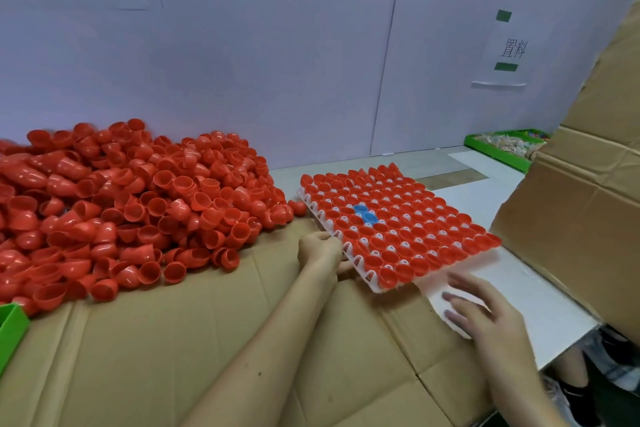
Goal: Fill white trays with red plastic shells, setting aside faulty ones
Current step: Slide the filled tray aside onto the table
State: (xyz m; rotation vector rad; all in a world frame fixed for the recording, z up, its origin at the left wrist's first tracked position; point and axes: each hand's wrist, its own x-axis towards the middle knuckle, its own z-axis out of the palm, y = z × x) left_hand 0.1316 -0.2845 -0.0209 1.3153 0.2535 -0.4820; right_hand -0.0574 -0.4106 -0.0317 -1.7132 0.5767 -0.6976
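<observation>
Tray (372,280), the landmark, holds shells (398,218) in its cells. Left of it, a loose pile of shells (121,204) lies on flattened cardboard (173,340). A carton (571,218) stands to its right and a bin (498,149) behind-right. The left hand (320,250) grips its left edge, and the right hand (485,315) is before it.

A pale white panelled wall (277,45) with a taped paper sign (502,48) rises behind the tabletop, which is covered in flattened brown cardboard (173,340).
</observation>
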